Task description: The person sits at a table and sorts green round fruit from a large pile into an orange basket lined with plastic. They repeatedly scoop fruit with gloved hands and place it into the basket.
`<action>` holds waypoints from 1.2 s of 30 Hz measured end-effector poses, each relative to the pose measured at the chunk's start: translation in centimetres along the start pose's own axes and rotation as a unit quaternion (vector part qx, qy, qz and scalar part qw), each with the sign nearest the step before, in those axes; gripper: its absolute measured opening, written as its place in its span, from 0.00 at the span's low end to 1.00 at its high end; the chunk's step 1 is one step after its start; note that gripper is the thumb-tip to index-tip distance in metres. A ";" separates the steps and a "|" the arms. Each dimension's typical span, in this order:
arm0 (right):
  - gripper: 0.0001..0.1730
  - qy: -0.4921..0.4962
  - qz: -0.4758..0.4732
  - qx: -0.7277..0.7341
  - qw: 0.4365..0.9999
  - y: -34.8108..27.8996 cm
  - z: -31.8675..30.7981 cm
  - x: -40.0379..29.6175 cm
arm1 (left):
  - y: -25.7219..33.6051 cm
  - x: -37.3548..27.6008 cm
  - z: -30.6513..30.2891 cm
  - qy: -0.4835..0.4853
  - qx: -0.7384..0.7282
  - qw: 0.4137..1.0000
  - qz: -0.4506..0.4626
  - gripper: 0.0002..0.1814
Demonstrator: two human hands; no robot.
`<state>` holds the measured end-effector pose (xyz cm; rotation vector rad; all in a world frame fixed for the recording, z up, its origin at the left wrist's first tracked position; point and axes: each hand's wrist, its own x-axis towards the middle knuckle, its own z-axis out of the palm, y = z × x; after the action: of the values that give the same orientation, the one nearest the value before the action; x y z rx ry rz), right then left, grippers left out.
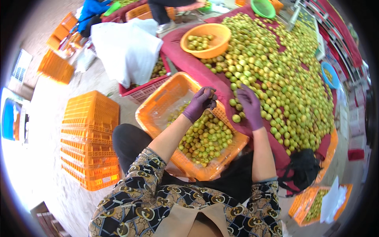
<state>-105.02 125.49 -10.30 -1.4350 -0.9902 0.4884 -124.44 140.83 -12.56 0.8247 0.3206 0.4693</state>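
Observation:
My left hand (200, 103), in a purple glove, is above the near side of an orange plastic crate (161, 91) with its fingers closed around a brownish round fruit (211, 93). Lined with clear film, the crate holds many yellow-green and brownish fruits (204, 136). My right hand (251, 107), gloved too, hovers at the edge of a large fruit heap (266, 80). Its thumb and fingers are apart, and no fruit shows between them. Just left of it, a few fruits (236, 118) lie on the dark red cloth (192, 71).
An orange basin (219, 32) with some fruits stands on the cloth. A red crate (145, 89) under a white cloth (124, 47) is beyond my crate. Stacked orange crates (88, 139) stand left. A black bag (303, 169) sits right. Another person in blue (90, 13) is at far left.

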 end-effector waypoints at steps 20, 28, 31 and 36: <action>0.31 0.269 0.278 -0.465 0.796 7.0 -21.8 -3.7 | -1.4 18.1 2.7 -0.064 0.740 0.646 0.177 0.34; 0.53 -0.001 0.364 -0.535 0.762 8.1 -11.7 0.2 | -6.0 19.2 4.5 -0.136 0.818 0.558 0.025 0.53; 0.51 -0.036 0.240 -0.539 0.807 9.9 -10.4 -0.2 | -6.1 18.0 4.8 -0.203 0.808 0.550 0.061 0.51; 0.53 -0.185 0.206 -0.539 0.795 5.7 -7.2 -0.5 | -5.8 15.2 4.8 -0.333 0.801 0.483 0.120 0.49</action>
<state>-97.99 121.55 -14.79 -2.7051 -1.3621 0.5517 -107.79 142.31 -15.29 2.8649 -0.2468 -0.1185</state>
